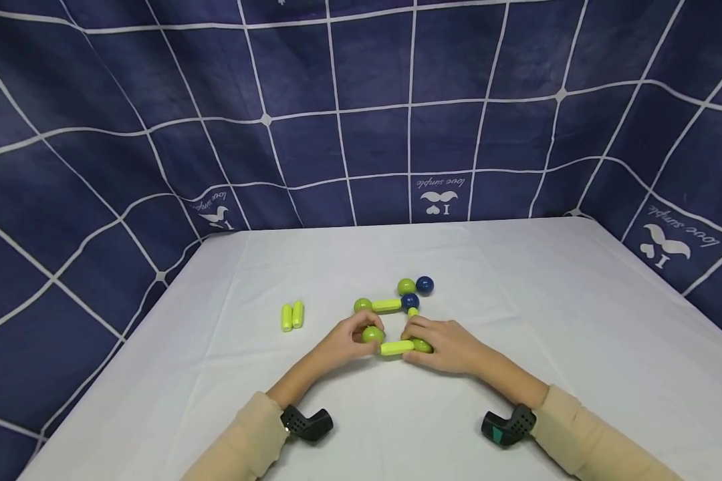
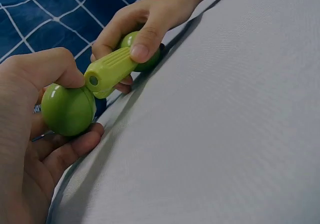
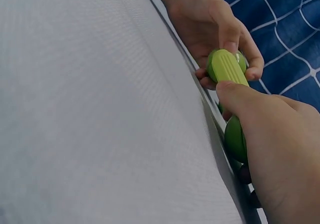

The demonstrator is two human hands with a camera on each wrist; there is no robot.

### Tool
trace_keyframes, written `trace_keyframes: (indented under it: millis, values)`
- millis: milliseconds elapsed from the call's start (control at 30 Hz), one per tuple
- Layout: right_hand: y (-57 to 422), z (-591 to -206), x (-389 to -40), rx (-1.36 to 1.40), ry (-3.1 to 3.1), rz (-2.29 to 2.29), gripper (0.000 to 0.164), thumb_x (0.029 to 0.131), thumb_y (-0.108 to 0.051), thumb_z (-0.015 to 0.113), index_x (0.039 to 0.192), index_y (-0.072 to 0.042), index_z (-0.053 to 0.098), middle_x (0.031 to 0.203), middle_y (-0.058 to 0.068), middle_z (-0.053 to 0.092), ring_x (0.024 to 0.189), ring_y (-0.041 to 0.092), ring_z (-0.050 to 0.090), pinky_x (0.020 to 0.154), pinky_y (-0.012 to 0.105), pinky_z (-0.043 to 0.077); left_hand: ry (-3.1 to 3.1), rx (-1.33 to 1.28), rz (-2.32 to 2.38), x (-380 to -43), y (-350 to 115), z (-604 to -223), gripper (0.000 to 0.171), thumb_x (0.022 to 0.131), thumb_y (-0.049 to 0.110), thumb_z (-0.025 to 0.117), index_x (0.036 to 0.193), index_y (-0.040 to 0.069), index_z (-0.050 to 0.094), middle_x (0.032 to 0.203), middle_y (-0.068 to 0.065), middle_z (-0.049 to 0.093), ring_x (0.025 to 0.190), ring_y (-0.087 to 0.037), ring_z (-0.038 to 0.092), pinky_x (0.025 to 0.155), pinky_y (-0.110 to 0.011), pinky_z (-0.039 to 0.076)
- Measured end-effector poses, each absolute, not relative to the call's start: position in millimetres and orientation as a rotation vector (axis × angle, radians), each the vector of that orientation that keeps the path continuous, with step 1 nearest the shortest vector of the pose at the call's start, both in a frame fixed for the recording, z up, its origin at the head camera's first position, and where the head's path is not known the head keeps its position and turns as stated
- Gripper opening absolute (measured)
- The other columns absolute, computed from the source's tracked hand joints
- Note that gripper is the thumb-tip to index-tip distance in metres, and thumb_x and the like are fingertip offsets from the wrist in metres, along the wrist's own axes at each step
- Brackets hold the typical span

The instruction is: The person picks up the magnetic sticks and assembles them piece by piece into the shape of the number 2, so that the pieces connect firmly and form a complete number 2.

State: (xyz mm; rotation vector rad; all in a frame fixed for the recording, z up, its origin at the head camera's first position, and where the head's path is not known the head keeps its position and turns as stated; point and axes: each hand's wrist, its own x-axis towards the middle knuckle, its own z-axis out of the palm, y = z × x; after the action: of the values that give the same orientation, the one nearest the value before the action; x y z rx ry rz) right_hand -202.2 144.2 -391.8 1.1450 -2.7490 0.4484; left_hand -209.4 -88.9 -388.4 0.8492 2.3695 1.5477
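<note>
My left hand (image 1: pixel 347 339) pinches a glossy green ball (image 1: pixel 373 335) between thumb and fingers. Right beside that ball is the free end of a yellow-green ridged rod (image 1: pixel 396 347); the left wrist view shows a round hole (image 2: pixel 93 80) in this end. My right hand (image 1: pixel 448 345) grips the rod's other end and the green ball (image 1: pixel 421 345) there, partly covering both. A second rod (image 1: pixel 413 312) runs from under the right fingers to a dark blue ball (image 1: pixel 410 302). From it a far rod (image 1: pixel 387 305) reaches another green ball (image 1: pixel 363 305).
Two loose yellow-green rods (image 1: pixel 292 316) lie side by side at the left on the white-covered table (image 1: pixel 247 401). Behind the joined pieces sit a loose green ball (image 1: pixel 406 286) and a blue ball (image 1: pixel 424 285). A dark blue gridded cloth (image 1: pixel 373 140) hangs around the table.
</note>
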Motion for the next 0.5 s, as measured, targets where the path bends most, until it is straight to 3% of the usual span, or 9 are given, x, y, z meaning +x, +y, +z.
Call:
trace_keyframes:
  millis: [167, 367, 500]
  values:
    - [143.2, -391.8, -203.1, 1.129, -2.759, 0.468, 0.024, 0.086, -0.047, 0.053, 0.098, -0.027, 0.06, 0.098, -0.014, 0.053, 0.067, -0.001, 0.041, 0.057, 0.015, 0.034, 2.344, 0.838, 1.524, -209.9, -90.9, -387.9, 0.024, 0.078, 0.007, 0.061, 0.101, 0.003, 0.055, 0.099, -0.013, 0.059, 0.086, -0.009, 0.052, 0.077, -0.022, 0.044]
    - [142.9, -393.4, -204.5, 1.093, -2.77, 0.512, 0.024, 0.086, -0.047, 0.053, 0.098, -0.027, 0.06, 0.097, -0.014, 0.052, 0.065, -0.001, 0.039, 0.057, 0.015, 0.033, 2.357, 0.823, 1.474, -209.0, -90.2, -390.0, 0.024, 0.079, 0.014, 0.066, 0.1, 0.009, 0.057, 0.085, -0.002, 0.059, 0.077, -0.007, 0.049, 0.072, -0.021, 0.041]
    - [143.6, -394.4, -204.7, 1.068, -2.769, 0.525, 0.024, 0.086, -0.048, 0.054, 0.097, -0.027, 0.06, 0.095, -0.013, 0.051, 0.063, -0.002, 0.037, 0.054, 0.015, 0.032, 2.373, 0.823, 1.447, -209.8, -87.2, -392.5, 0.024, 0.079, 0.019, 0.068, 0.1, 0.012, 0.058, 0.085, 0.001, 0.06, 0.078, -0.006, 0.052, 0.074, -0.02, 0.042]
